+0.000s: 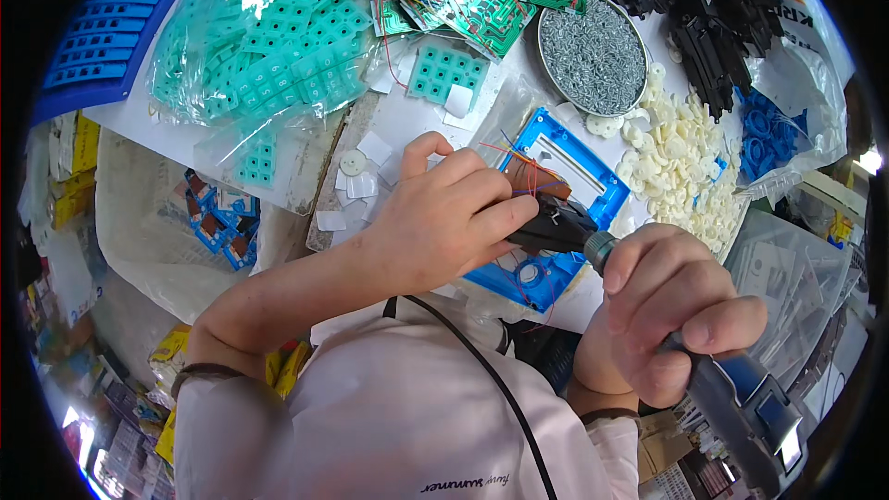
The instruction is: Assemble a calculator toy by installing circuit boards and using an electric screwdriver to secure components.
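My right hand (681,310) is wrapped round a dark electric screwdriver (732,398), whose ribbed grey-green collar (601,247) points left at a black plastic part (546,233). Fingers of my left hand (449,213) close on that black part, partly covering it. Beneath lies a blue plastic casing (607,190) with a long slot at its far side. A brown circuit board (542,183) with thin red, yellow and blue wires sits at the casing's middle. The screwdriver's bit is out of sight behind the black part.
Teal rubber keypads (296,46) fill a plastic bag at the far left. Green circuit boards (491,14) lie beyond the casing, beside a round dish of screws (593,56). Cream plastic discs (685,157), black plastic parts (708,28) and blue pieces (769,134) are heaped right.
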`<action>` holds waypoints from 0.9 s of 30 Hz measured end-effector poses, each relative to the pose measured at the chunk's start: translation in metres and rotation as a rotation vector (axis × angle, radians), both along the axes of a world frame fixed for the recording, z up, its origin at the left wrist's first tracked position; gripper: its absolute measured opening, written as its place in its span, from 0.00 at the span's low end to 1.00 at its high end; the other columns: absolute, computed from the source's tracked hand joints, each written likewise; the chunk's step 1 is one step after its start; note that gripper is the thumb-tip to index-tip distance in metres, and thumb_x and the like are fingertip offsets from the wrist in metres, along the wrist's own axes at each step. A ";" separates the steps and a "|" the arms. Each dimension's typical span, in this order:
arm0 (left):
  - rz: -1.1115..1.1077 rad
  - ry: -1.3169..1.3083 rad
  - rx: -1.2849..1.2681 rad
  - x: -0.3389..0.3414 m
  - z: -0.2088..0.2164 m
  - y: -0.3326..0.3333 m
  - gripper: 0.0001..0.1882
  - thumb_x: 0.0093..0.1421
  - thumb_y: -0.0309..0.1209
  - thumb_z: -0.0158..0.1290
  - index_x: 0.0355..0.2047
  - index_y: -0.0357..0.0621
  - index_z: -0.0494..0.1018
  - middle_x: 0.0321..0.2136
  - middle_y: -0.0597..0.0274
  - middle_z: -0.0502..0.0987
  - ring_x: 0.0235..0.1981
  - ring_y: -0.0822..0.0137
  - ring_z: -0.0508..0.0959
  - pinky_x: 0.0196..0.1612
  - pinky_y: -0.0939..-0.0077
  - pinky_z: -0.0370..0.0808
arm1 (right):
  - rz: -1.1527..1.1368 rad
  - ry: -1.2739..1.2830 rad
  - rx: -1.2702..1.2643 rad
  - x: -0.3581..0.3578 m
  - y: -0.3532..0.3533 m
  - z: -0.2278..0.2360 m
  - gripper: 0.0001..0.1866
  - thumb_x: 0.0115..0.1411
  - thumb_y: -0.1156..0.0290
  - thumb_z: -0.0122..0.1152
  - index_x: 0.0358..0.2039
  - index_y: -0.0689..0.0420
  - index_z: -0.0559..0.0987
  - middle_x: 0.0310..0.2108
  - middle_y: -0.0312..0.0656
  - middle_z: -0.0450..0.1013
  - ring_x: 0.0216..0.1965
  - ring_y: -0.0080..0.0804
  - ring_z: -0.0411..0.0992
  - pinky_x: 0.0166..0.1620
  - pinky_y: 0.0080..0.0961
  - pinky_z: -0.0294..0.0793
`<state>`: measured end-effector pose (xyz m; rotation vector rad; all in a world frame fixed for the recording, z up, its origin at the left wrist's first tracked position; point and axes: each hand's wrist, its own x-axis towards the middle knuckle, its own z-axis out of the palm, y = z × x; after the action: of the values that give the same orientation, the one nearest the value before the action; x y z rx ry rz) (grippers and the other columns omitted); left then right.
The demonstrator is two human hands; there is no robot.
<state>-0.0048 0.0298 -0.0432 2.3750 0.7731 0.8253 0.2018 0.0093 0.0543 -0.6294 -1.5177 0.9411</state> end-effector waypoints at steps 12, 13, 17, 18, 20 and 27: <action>0.084 -0.051 0.002 0.012 0.037 0.005 0.21 0.43 0.37 0.72 0.37 0.52 0.77 0.35 0.72 0.77 0.37 0.67 0.74 0.48 0.55 0.57 | 0.066 0.162 -0.053 -0.001 -0.008 0.007 0.16 0.62 0.66 0.71 0.40 0.50 0.70 0.22 0.32 0.74 0.20 0.24 0.72 0.33 0.28 0.80; 0.059 -0.027 0.065 0.013 0.037 0.007 0.19 0.43 0.37 0.72 0.35 0.52 0.78 0.34 0.73 0.77 0.36 0.67 0.74 0.47 0.55 0.57 | 0.055 0.158 -0.060 -0.002 -0.009 0.008 0.15 0.62 0.65 0.71 0.40 0.49 0.71 0.21 0.31 0.73 0.19 0.22 0.71 0.32 0.27 0.79; -0.045 -0.032 0.079 0.007 0.040 0.013 0.17 0.44 0.35 0.72 0.34 0.52 0.79 0.33 0.75 0.77 0.35 0.69 0.74 0.48 0.54 0.57 | -0.011 0.184 -0.097 -0.003 -0.015 0.014 0.13 0.59 0.65 0.72 0.38 0.45 0.73 0.18 0.25 0.72 0.16 0.15 0.67 0.31 0.21 0.77; -0.056 -0.053 0.083 0.005 0.037 0.014 0.18 0.44 0.34 0.72 0.35 0.52 0.79 0.34 0.75 0.78 0.35 0.69 0.75 0.48 0.54 0.58 | -0.001 0.208 -0.100 -0.001 -0.015 0.016 0.13 0.59 0.65 0.72 0.38 0.45 0.74 0.17 0.25 0.72 0.16 0.15 0.68 0.31 0.20 0.77; -0.057 -0.106 0.081 0.005 0.032 0.012 0.18 0.44 0.34 0.71 0.36 0.53 0.80 0.35 0.74 0.78 0.34 0.69 0.75 0.48 0.54 0.58 | 0.023 0.263 -0.109 0.003 -0.016 0.020 0.13 0.59 0.65 0.72 0.38 0.45 0.74 0.17 0.25 0.73 0.16 0.14 0.68 0.31 0.20 0.77; -0.071 -0.220 0.048 0.003 0.020 0.002 0.18 0.46 0.33 0.70 0.38 0.52 0.81 0.36 0.73 0.79 0.33 0.68 0.77 0.49 0.54 0.58 | 0.038 0.363 -0.122 -0.008 -0.017 0.019 0.12 0.58 0.68 0.73 0.36 0.47 0.75 0.16 0.26 0.73 0.15 0.14 0.69 0.31 0.19 0.78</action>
<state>-0.0014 0.0314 -0.0228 2.2885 0.5824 1.0638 0.1940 -0.0079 0.0730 -0.4854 -1.1593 1.1173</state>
